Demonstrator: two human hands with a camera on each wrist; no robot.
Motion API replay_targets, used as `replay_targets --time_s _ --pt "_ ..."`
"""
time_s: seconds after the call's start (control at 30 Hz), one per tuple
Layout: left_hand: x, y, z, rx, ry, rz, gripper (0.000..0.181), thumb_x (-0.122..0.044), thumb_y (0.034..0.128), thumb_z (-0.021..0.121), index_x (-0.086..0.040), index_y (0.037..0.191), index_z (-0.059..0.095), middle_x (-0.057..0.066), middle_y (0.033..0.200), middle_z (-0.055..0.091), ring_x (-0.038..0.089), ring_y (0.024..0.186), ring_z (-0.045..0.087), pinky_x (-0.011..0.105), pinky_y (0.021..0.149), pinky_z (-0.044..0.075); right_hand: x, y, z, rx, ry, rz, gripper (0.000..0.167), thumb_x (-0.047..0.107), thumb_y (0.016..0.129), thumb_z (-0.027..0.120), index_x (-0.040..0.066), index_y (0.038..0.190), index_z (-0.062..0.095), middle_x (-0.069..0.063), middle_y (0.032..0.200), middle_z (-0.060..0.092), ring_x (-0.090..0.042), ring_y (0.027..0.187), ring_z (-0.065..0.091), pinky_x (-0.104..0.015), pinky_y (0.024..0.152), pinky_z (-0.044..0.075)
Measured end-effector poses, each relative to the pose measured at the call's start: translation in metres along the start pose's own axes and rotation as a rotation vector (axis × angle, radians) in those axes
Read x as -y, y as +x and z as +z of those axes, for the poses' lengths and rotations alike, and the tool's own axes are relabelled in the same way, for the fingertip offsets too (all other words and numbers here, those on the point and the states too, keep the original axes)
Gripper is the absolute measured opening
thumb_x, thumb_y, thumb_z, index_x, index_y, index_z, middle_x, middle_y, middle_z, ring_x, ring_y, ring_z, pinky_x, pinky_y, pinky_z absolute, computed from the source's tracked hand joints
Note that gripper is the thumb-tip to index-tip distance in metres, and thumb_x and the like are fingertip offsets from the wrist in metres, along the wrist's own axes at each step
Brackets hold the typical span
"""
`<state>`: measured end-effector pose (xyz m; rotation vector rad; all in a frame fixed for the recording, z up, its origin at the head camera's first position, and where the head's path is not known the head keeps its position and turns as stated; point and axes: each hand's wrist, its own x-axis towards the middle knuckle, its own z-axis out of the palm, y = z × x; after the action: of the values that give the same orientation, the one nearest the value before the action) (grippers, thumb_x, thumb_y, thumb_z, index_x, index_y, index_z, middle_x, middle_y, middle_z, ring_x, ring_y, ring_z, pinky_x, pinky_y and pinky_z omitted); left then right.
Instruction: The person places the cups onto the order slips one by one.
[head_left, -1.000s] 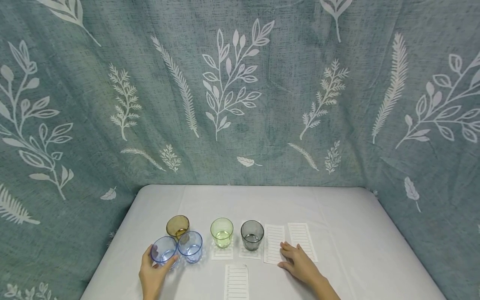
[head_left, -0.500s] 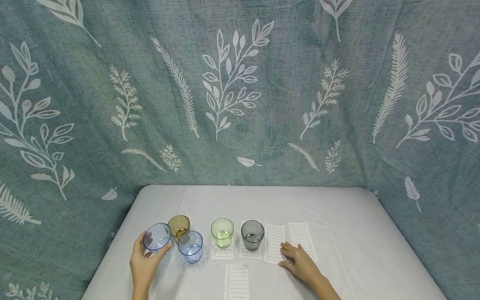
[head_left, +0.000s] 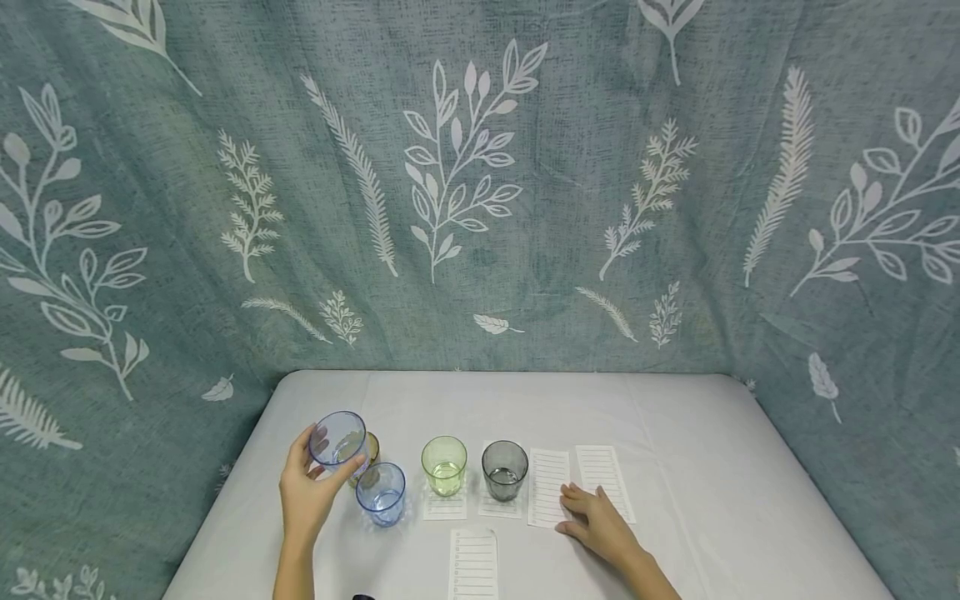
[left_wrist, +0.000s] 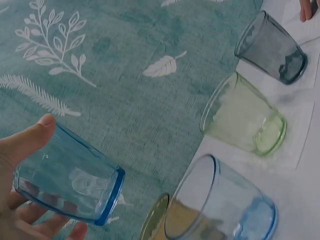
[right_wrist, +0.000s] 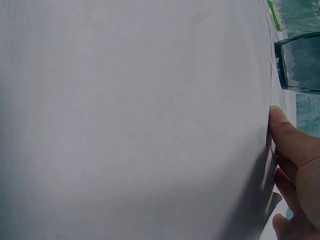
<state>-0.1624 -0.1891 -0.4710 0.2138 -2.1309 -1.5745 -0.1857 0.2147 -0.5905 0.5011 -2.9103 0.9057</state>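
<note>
We see left hand (head_left: 306,492) clasping blue glass (head_left: 337,440) between thumb and fingers. Since second ago, glass has risen off surface (head_left: 690,442) near left edge, now partly covering amber glass (head_left: 373,448). We judge carry underway, placing not yet done. Right hand (head_left: 600,527) unchanged, fingers loose at paper slip (head_left: 547,479).

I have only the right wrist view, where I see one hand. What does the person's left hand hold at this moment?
Observer: The left hand holds a blue glass above the table.
Operator: Thank you. Is there also another blue one?
Observer: Yes, a second blue glass stands to the left of the green glass.
Operator: And does any glass stand behind that second one?
Observer: Yes, an amber glass, behind it and slightly to its left.
</note>
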Motion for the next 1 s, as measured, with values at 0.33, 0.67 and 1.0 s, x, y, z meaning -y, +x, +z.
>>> replay_targets --time_s 0.33,0.67,1.0 --pt "-0.018 0.004 0.033 0.111 -0.063 0.008 0.085 -0.007 0.0690 0.083 0.003 0.140 0.037 0.026 0.135 0.047 0.041 0.123 0.046 0.049 0.095 0.045 -0.001 0.000 0.001 0.004 0.010 0.014 0.049 0.027 0.074 0.076 -0.006 0.109 0.065 -0.018 0.128 0.056 -0.033 0.124 0.048 -0.064 0.106 0.020" --pt "-0.027 0.011 0.074 0.217 -0.162 0.041 0.083 -0.007 0.0701 0.082 0.006 0.139 0.036 0.024 0.135 0.048 0.039 0.124 0.045 0.049 0.096 0.043 -0.001 -0.001 -0.001 0.000 0.014 0.020 0.049 0.026 0.074 0.075 -0.006 0.110 0.065 -0.018 0.128 0.056 -0.033 0.124 0.048 -0.064 0.106 0.019" --pt "-0.069 0.006 0.108 0.291 -0.210 0.095 0.076 0.002 0.0700 0.078 0.014 0.134 0.037 0.031 0.131 0.048 0.046 0.121 0.045 0.056 0.093 0.044 -0.001 -0.001 -0.001 0.006 0.031 0.014 0.050 0.028 0.075 0.075 -0.005 0.111 0.064 -0.018 0.128 0.056 -0.034 0.125 0.047 -0.064 0.106 0.019"
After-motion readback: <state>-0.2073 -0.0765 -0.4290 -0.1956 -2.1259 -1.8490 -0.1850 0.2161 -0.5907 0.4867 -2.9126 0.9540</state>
